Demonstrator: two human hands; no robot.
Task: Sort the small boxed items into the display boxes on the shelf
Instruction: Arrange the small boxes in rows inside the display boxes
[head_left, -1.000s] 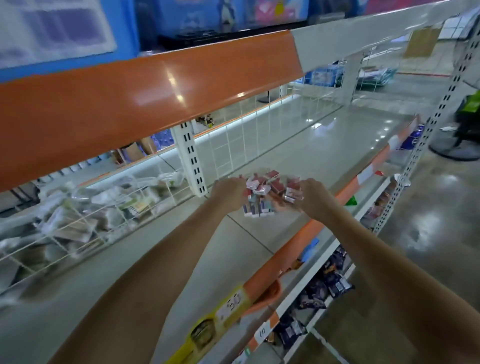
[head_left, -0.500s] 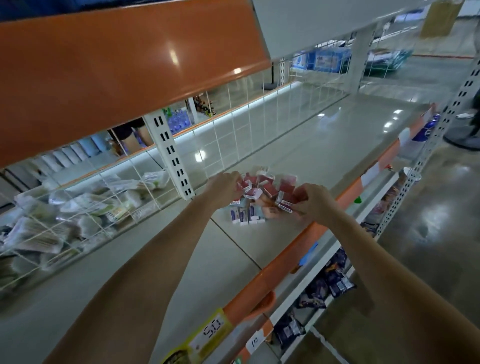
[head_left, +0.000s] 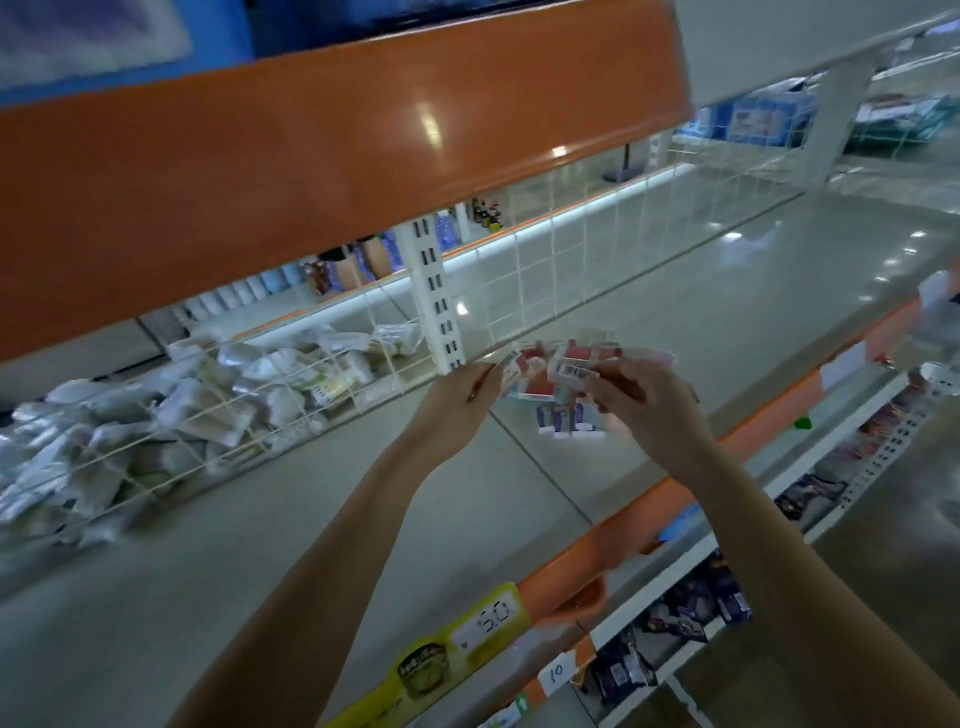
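Both hands have drawn closer together over the shelf (head_left: 649, 291) in the last second, and the loose spread of boxes (head_left: 558, 376) between them has tightened into a bunch held just above the surface. The right hand (head_left: 641, 397) now pinches one box with a barcode label (head_left: 576, 371) at the front of the bunch, which was not singled out a moment ago; the left hand (head_left: 457, 402) curls round the bunch's left edge. A few blue-and-white boxes (head_left: 569, 421) sit beneath, whether held or resting I cannot tell. Picking one out suggests sorting is starting, though no display box is clearly visible nearby. Blur limits detail.
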